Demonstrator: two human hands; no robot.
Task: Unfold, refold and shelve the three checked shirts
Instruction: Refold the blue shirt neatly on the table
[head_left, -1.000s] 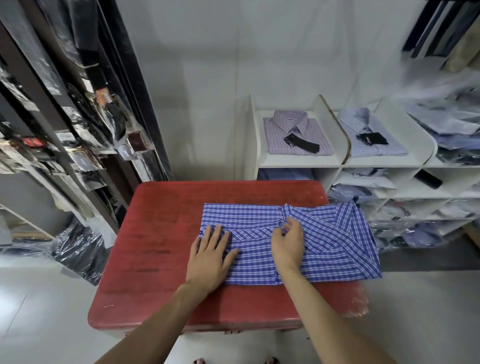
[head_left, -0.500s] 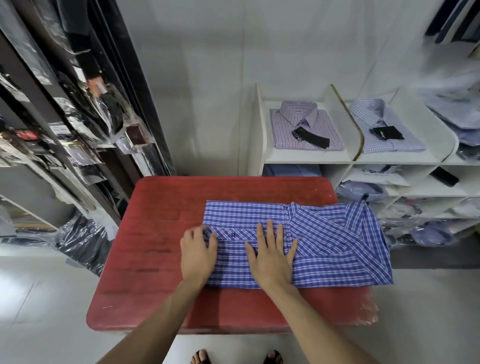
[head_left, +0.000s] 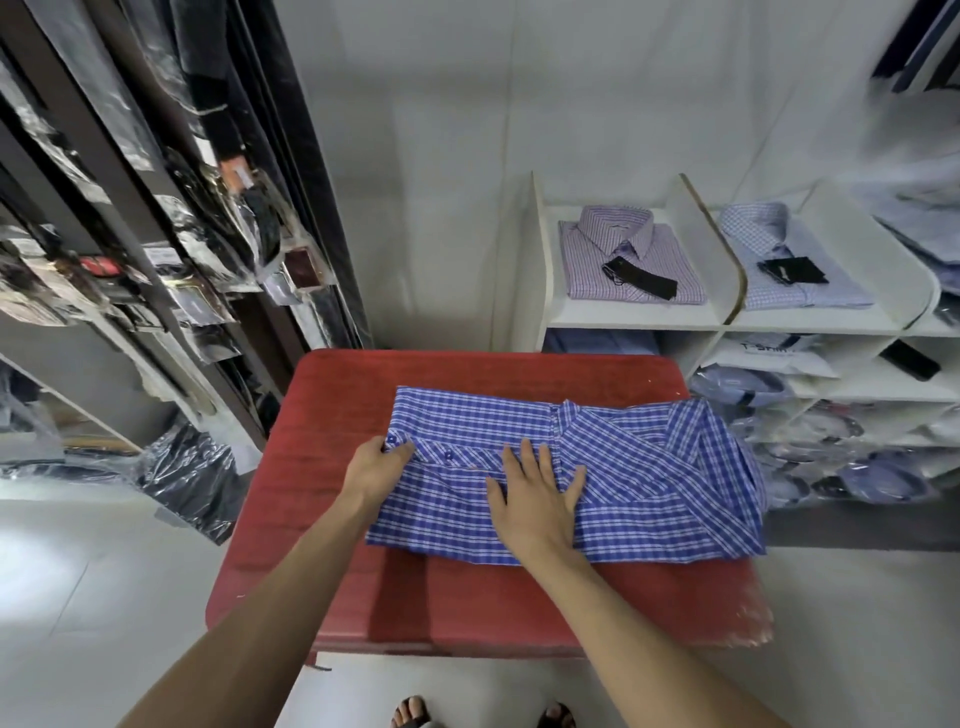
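Observation:
A blue checked shirt (head_left: 639, 467) lies partly folded on the red table (head_left: 332, 467), its collar end pointing right. My left hand (head_left: 375, 470) pinches the shirt's left edge at the buttoned cuff. My right hand (head_left: 535, 499) presses flat on the middle of the shirt, fingers spread. A folded lilac checked shirt (head_left: 631, 254) lies in the left top compartment of the white shelf (head_left: 628, 314). A folded pale blue checked shirt (head_left: 795, 260) lies in the compartment to its right. Each carries a black tag.
Lower shelf compartments hold several bagged shirts (head_left: 737, 387). A dark rack (head_left: 156, 249) of plastic-wrapped goods lines the left side. A black plastic bag (head_left: 187, 483) lies on the floor left of the table. My sandalled feet (head_left: 410, 714) show at the bottom edge.
My left hand slid from the top of the shirt to its left edge and took hold of the cuff. My right hand let go of the fold and flattened on the cloth.

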